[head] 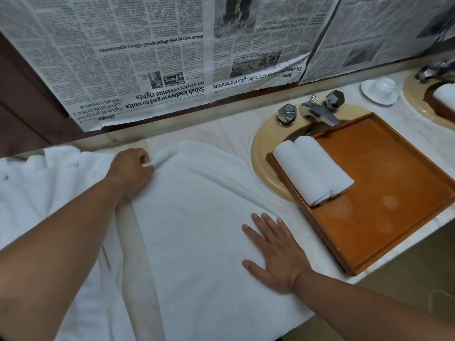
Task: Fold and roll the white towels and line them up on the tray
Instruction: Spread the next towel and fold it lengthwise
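Newspaper (147, 57) covers the wall above a marble counter (221, 130).

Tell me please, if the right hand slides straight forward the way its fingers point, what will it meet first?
The right hand lies flat on the spread towel, fingers pointing away and slightly left. Going on, it would likely cross only more towel, passing left of the tray, then reach the newspaper-covered wall. Depth is unclear.

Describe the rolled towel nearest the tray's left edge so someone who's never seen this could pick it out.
Find the rectangular brown wooden tray lying over the beige oval sink basin. Two rolled white towels lie side by side at its far left end. The one meant lies against the tray's left rim, closer to the flat white towel than its neighbour.
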